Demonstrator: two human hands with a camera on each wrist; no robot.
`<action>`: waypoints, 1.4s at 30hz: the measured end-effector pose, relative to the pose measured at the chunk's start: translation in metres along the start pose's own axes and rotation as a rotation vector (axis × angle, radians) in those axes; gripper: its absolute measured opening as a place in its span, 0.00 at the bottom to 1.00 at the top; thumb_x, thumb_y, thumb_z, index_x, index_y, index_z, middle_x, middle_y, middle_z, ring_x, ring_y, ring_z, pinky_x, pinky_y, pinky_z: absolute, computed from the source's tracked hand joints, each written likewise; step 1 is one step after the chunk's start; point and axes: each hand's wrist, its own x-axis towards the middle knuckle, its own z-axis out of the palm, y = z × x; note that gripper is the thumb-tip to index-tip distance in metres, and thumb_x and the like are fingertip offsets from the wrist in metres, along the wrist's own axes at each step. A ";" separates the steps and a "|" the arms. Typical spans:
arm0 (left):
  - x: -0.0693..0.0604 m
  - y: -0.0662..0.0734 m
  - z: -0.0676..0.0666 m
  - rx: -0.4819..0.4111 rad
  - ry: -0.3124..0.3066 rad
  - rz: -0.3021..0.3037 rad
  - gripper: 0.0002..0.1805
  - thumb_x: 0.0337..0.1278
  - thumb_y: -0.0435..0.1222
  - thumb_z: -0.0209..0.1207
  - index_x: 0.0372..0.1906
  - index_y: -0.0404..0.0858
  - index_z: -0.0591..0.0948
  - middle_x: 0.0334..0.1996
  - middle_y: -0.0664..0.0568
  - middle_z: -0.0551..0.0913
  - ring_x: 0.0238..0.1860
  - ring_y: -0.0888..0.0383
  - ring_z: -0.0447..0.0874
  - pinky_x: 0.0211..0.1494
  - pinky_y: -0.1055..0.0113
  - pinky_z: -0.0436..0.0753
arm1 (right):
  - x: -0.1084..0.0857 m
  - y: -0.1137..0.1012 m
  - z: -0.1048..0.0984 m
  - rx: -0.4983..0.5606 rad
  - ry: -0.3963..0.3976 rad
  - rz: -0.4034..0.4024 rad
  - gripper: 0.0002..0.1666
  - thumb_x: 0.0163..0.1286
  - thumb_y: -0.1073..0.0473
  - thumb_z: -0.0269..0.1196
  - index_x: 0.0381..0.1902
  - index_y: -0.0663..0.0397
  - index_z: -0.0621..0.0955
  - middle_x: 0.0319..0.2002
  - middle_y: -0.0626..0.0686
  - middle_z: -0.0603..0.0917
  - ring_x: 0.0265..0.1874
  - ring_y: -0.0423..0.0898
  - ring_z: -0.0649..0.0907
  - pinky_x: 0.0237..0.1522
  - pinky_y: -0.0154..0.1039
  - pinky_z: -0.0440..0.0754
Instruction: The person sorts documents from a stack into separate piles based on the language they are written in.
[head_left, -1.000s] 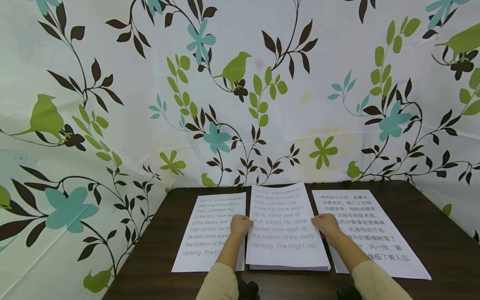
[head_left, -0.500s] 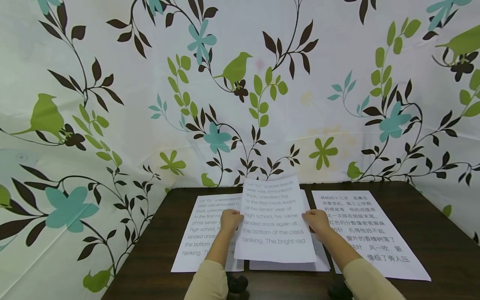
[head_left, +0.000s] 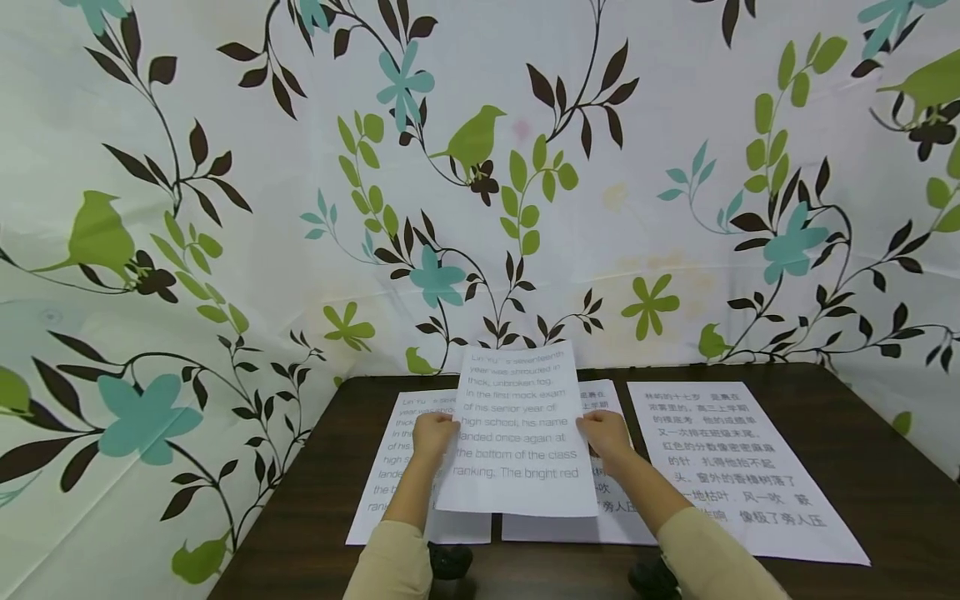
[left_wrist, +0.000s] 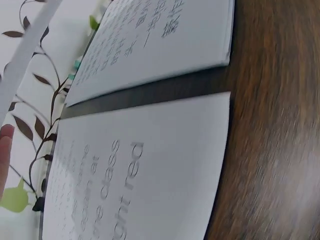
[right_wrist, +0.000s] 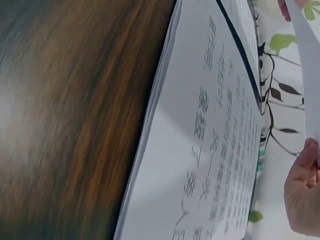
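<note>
A sheet of paper (head_left: 517, 425) printed with English text is held up in the air by its two side edges. My left hand (head_left: 433, 437) pinches its left edge, and my right hand (head_left: 606, 437) pinches the right edge. Below it on the table lies a stack of paper (right_wrist: 190, 130) whose top sheet bears Chinese characters; the held sheet partly covers it in the head view. Another English sheet (left_wrist: 145, 165) lies flat to the left, partly behind the left hand and the raised sheet. In the right wrist view the thumb presses on the held sheet's edge.
A separate Chinese-text sheet (head_left: 742, 467) lies on the right of the dark wooden table (head_left: 840, 450). Dark rounded objects (head_left: 450, 560) show beneath each forearm. A patterned cloth (head_left: 480, 183) with leaves and birds hangs behind the table's far edge.
Both hands have lifted the English sheet off the middle stack and carried it leftward, partly over the left sheet. The Chinese-text page beneath it on the stack now shows.
</note>
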 end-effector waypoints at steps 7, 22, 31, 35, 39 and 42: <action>0.009 -0.009 -0.020 0.009 0.036 -0.007 0.12 0.45 0.28 0.55 0.37 0.26 0.78 0.32 0.41 0.77 0.29 0.52 0.74 0.19 0.76 0.69 | -0.001 -0.008 0.022 0.022 -0.005 -0.011 0.14 0.60 0.61 0.52 0.39 0.66 0.76 0.30 0.57 0.75 0.22 0.44 0.74 0.21 0.32 0.72; 0.008 -0.019 -0.064 -0.015 0.035 -0.019 0.13 0.48 0.27 0.52 0.40 0.24 0.76 0.35 0.37 0.75 0.31 0.50 0.72 0.16 0.76 0.66 | -0.011 -0.025 0.055 0.088 -0.085 -0.042 0.14 0.60 0.63 0.52 0.41 0.67 0.76 0.31 0.57 0.76 0.25 0.46 0.78 0.26 0.35 0.78; 0.011 -0.027 -0.083 -0.048 0.060 -0.034 0.13 0.47 0.26 0.50 0.41 0.25 0.76 0.35 0.37 0.75 0.31 0.50 0.73 0.21 0.74 0.68 | -0.017 -0.033 0.069 0.111 -0.174 -0.050 0.19 0.58 0.67 0.50 0.48 0.69 0.72 0.32 0.57 0.76 0.27 0.47 0.77 0.29 0.38 0.77; 0.014 -0.031 -0.090 -0.063 0.063 -0.020 0.13 0.45 0.24 0.49 0.40 0.23 0.75 0.33 0.37 0.75 0.28 0.50 0.73 0.19 0.73 0.69 | -0.019 -0.034 0.075 0.129 -0.204 -0.066 0.19 0.56 0.69 0.50 0.46 0.70 0.72 0.32 0.57 0.76 0.27 0.48 0.77 0.30 0.40 0.77; 0.014 -0.036 -0.095 -0.085 0.048 -0.022 0.14 0.46 0.23 0.49 0.42 0.22 0.74 0.35 0.35 0.75 0.29 0.50 0.74 0.17 0.76 0.68 | -0.021 -0.035 0.082 0.138 -0.210 -0.066 0.18 0.55 0.70 0.51 0.45 0.70 0.73 0.30 0.57 0.76 0.26 0.47 0.76 0.29 0.38 0.78; 0.014 -0.040 -0.098 -0.088 0.043 -0.030 0.14 0.49 0.24 0.48 0.43 0.22 0.73 0.37 0.34 0.74 0.31 0.49 0.74 0.19 0.75 0.69 | -0.021 -0.035 0.088 0.139 -0.208 -0.052 0.18 0.55 0.71 0.51 0.45 0.70 0.73 0.29 0.56 0.76 0.25 0.46 0.76 0.28 0.38 0.78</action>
